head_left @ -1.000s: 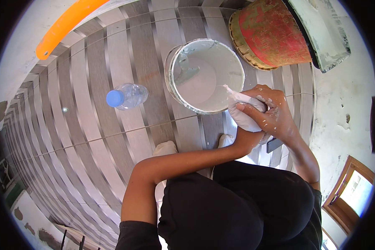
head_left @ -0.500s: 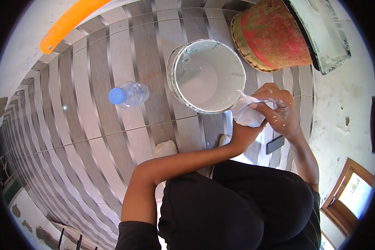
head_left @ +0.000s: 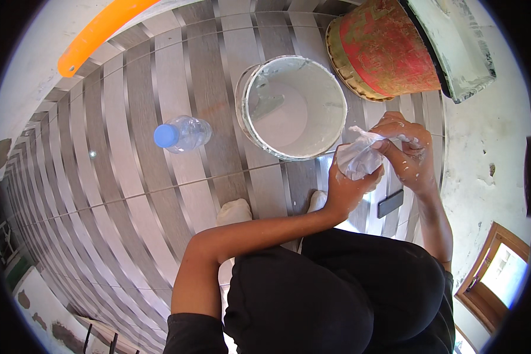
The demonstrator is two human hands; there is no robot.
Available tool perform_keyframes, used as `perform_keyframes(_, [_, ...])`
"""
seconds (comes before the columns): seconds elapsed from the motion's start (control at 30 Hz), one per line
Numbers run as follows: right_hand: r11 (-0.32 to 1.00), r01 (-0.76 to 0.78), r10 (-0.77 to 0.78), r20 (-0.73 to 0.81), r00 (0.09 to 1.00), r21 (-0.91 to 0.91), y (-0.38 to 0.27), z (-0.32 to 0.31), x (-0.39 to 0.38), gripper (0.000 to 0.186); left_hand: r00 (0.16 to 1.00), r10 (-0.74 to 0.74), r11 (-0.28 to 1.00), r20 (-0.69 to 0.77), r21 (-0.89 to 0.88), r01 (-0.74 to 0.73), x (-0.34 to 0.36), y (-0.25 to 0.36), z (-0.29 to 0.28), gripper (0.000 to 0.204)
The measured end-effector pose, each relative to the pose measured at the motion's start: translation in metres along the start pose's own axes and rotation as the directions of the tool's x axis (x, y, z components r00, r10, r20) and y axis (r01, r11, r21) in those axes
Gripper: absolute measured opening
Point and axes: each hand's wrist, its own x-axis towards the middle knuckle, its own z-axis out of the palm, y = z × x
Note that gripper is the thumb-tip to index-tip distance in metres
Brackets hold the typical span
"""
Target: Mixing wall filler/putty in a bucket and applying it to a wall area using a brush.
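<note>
Since the earlier frames both hands have drawn back from the rim of the white paint bucket (head_left: 295, 106) toward the person's body, and the white plastic bag (head_left: 359, 158) has come with them; it now sits clear of the bucket, just beside its near-right edge, over the striped tile floor (head_left: 130, 177).

The left hand (head_left: 349, 187) cups the bag from below, fingers closed around its bulging underside. The right hand (head_left: 408, 147) is closed on the bag's twisted top (a thin neck of plastic runs from the bulge up to those fingers (head_left: 395, 137)), so the bag is held between the two hands, above the floor and not resting on anything. Both hands are flecked with white paint.

The bucket stands upright, open, with pale paint in the bottom and smears up its inner wall. Behind it to the right lies a red and yellow bucket (head_left: 383, 50), tilted, touching a white-stained tray (head_left: 454, 47). A clear plastic bottle with a blue cap (head_left: 182, 133) lies on its side on the floor, well apart to the left of the white bucket. An orange handle (head_left: 97, 32) lies near the far wall. A small dark flat object (head_left: 390, 203) rests on the floor below the hands, by the person's white-socked feet (head_left: 235, 211).
</note>
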Motion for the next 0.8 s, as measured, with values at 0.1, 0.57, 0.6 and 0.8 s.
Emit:
perform_keyframes(0.1, [1.0, 0.002, -0.002, -0.025, 1.0, 0.004, 0.0, -0.002, -0.001, 0.013, 1.0, 0.007, 1.0, -0.006, 0.011, -0.007, 0.0, 0.001, 0.002, 0.052])
perform_keyframes(0.57, [0.993, -0.086, 0.084, -0.028, 0.996, -0.078, 0.009, 0.012, 0.016, 0.012, 0.99, -0.135, 0.991, -0.047, -0.028, 0.134, -0.005, -0.004, -0.005, 0.052])
perform_keyframes(0.6, [0.99, -0.043, 0.042, -0.01, 0.999, -0.131, 0.011, 0.014, 0.016, 0.013, 0.99, -0.128, 0.99, -0.049, -0.065, 0.125, -0.004, -0.006, -0.005, 0.051])
perform_keyframes(0.8, [0.966, -0.044, 0.063, 0.065, 0.996, -0.255, 0.0, 0.018, 0.024, 0.012, 0.988, -0.15, 0.986, -0.043, -0.076, 0.147, -0.003, -0.01, -0.006, 0.048])
